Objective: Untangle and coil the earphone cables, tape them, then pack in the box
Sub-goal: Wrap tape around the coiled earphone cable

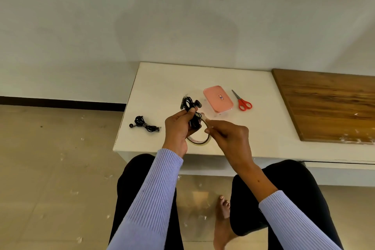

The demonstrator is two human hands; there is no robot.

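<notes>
Held upright in the left hand (178,126): coiled black earphones (191,111), fingers curled round the bundle. Pinched at the right hand (227,134) fingertips: a clear tape roll (199,140), hanging just below both hands. Left of the hands, a second bundle (144,124) on the white table (162,79). Beyond them, pink box (218,98), lid on, beside red scissors (242,101). Risk judged: coil springing loose, tape sticking to itself. Free tape end too faint to place.

Pink box (218,98), red scissors (242,101), black earphones (144,124), white table (162,87) (ribbed lilac sleeves (154,189)).
</notes>
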